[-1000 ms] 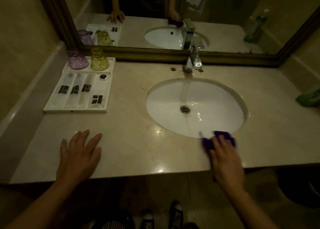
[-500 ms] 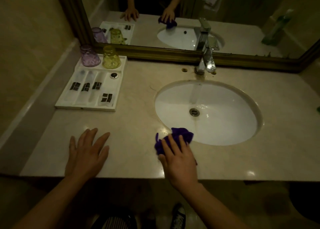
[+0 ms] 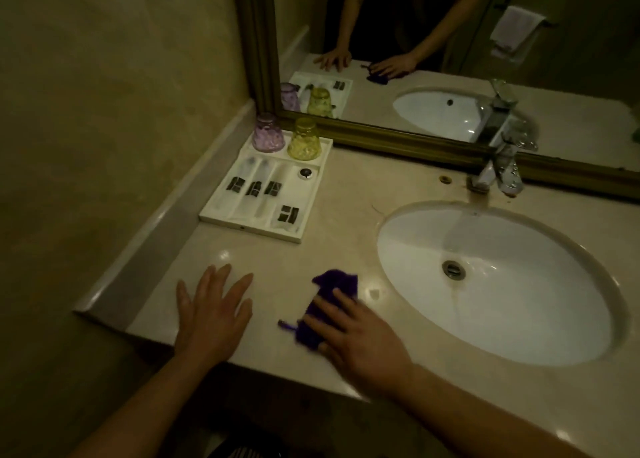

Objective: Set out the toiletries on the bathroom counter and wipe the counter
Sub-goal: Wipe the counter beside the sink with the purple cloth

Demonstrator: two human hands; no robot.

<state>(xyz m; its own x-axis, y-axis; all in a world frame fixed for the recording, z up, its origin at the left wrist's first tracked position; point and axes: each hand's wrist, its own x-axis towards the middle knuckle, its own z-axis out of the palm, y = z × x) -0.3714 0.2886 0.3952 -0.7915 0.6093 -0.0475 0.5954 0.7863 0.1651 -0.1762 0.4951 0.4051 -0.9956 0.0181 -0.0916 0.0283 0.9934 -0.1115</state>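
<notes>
My right hand (image 3: pixel 360 336) presses flat on a purple cloth (image 3: pixel 332 291) on the beige marble counter (image 3: pixel 346 194), just left of the sink. My left hand (image 3: pixel 211 308) lies flat and spread on the counter near its front left edge, holding nothing. A white toiletry tray (image 3: pixel 298 235) sits at the back left. It holds several wrapped toiletry packets (image 3: pixel 254 188), a small round item (image 3: pixel 306 173) and two upturned cups, one purple (image 3: pixel 267 133) and one yellow (image 3: pixel 304 139).
A white oval sink (image 3: pixel 512 305) fills the counter's right half, with a chrome tap (image 3: pixel 502 166) behind it. A gold-framed mirror (image 3: pixel 381 135) runs along the back. A wall and raised ledge (image 3: pixel 166 215) bound the left side. The counter's front edge is under my wrists.
My right hand has swept the purple cloth leftward, from the sink's front rim to the counter left of the sink. The left hand stayed planted; the view shifted left.
</notes>
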